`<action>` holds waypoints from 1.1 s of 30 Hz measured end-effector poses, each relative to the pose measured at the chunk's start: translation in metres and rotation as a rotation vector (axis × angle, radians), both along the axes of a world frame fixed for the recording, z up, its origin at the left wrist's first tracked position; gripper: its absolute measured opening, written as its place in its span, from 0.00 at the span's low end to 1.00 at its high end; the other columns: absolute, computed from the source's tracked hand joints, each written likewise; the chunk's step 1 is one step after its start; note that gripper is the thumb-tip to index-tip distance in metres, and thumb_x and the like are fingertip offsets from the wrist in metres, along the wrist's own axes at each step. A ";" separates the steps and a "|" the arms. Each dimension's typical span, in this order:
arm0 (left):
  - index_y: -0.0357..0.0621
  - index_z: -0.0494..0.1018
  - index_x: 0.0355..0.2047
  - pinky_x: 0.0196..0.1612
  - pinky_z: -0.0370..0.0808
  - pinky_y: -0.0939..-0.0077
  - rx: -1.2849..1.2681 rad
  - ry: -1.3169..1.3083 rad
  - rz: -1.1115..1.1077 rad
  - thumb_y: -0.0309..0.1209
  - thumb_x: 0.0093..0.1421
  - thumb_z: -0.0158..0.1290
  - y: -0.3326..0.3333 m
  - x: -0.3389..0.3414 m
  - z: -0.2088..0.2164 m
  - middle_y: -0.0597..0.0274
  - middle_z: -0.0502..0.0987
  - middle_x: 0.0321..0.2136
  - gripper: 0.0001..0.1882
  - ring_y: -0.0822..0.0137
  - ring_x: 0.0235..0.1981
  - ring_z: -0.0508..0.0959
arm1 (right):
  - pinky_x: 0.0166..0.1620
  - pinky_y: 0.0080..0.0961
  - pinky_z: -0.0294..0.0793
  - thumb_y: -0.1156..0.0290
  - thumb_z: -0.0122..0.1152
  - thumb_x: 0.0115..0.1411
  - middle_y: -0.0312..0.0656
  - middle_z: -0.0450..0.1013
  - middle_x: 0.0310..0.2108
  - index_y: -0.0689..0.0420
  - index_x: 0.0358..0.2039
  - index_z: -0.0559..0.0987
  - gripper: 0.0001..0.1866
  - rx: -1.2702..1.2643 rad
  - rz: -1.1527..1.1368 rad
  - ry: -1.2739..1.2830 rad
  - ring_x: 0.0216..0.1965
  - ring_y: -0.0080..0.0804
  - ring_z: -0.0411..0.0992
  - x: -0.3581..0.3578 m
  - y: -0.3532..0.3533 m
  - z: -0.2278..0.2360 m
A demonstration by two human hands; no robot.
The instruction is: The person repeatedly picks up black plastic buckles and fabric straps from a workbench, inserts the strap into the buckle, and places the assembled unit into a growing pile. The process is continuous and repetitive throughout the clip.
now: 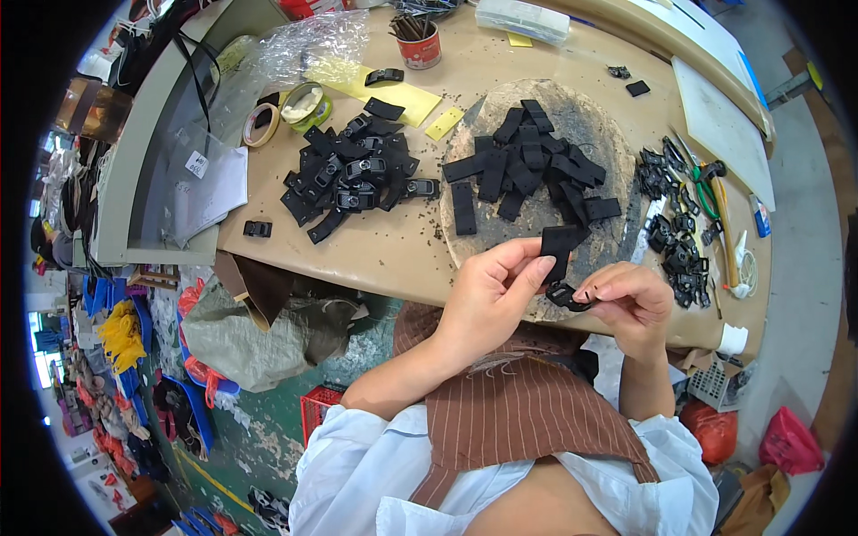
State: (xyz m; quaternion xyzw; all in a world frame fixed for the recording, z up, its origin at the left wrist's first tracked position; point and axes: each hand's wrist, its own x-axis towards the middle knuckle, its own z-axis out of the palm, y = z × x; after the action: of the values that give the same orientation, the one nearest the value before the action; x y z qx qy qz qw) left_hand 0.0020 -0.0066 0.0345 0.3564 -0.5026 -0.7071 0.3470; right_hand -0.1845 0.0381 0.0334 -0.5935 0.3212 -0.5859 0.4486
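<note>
Between the thumb and fingers of my left hand (497, 290) is a black strap piece (559, 250), held upright over the near edge of a round wooden block (483, 116). My right hand (633, 302) pinches a small black buckle (565, 295) at the strap's lower end. Whether the strap passes through the buckle cannot be made out. Plain black strap pieces (527, 156) lie heaped on the block. Left of it is a pile of straps with buckles attached (349, 170). Loose black buckles (684, 259) are gathered to the right.
A hammer (722, 205) and green-handled pliers (702, 189) lie at the right. Toward the back stand a red tin of metal rods (418, 45) and a clear plastic box (523, 20). Tape rolls (261, 123) sit at left, near a grey bin (156, 161). Tiny dark bits dot the table.
</note>
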 end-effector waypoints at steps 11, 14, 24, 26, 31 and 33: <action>0.36 0.70 0.48 0.31 0.69 0.85 -0.047 0.008 -0.020 0.23 0.62 0.45 0.022 -0.005 -0.015 0.68 0.77 0.29 0.14 0.82 0.29 0.70 | 0.36 0.19 0.73 0.84 0.64 0.47 0.43 0.74 0.30 0.64 0.32 0.76 0.10 0.322 -0.060 0.055 0.32 0.25 0.74 0.000 0.004 -0.008; 0.36 0.70 0.49 0.31 0.69 0.86 -0.022 0.041 -0.017 0.23 0.62 0.45 0.024 -0.007 -0.015 0.68 0.76 0.29 0.15 0.83 0.29 0.70 | 0.38 0.19 0.71 0.85 0.64 0.47 0.42 0.73 0.31 0.64 0.32 0.76 0.10 0.266 -0.075 0.089 0.33 0.25 0.72 0.000 0.007 -0.010; 0.35 0.69 0.50 0.42 0.73 0.82 -0.084 -0.044 -0.171 0.24 0.63 0.44 0.026 -0.001 -0.015 0.63 0.75 0.41 0.15 0.77 0.40 0.74 | 0.40 0.17 0.67 0.85 0.64 0.48 0.39 0.68 0.33 0.63 0.33 0.75 0.11 0.320 -0.065 -0.064 0.35 0.23 0.67 -0.001 0.009 -0.008; 0.36 0.69 0.50 0.41 0.73 0.82 -0.099 -0.013 -0.155 0.24 0.62 0.46 0.027 -0.001 -0.014 0.63 0.75 0.40 0.15 0.77 0.39 0.74 | 0.40 0.17 0.67 0.84 0.63 0.49 0.39 0.68 0.33 0.63 0.34 0.75 0.11 0.360 -0.065 -0.090 0.35 0.22 0.67 0.000 0.008 -0.007; 0.36 0.71 0.47 0.37 0.74 0.81 -0.391 -0.282 -0.134 0.25 0.56 0.56 0.024 -0.001 -0.010 0.60 0.78 0.36 0.17 0.76 0.35 0.76 | 0.41 0.16 0.67 0.79 0.61 0.53 0.36 0.66 0.33 0.62 0.36 0.73 0.09 0.381 -0.001 0.209 0.35 0.19 0.66 -0.004 -0.004 0.009; 0.36 0.73 0.44 0.36 0.74 0.81 -0.346 -0.347 -0.238 0.25 0.54 0.58 0.013 0.003 -0.007 0.61 0.79 0.33 0.16 0.76 0.33 0.77 | 0.40 0.15 0.67 0.78 0.61 0.54 0.34 0.67 0.33 0.61 0.36 0.72 0.09 0.487 0.065 0.060 0.36 0.18 0.67 -0.007 -0.003 0.001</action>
State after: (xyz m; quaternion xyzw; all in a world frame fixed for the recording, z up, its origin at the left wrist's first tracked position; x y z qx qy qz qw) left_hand 0.0045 0.0067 0.0276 0.3462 -0.7061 -0.5749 0.2259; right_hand -0.1912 0.0349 0.0346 -0.4952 0.4469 -0.4587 0.5871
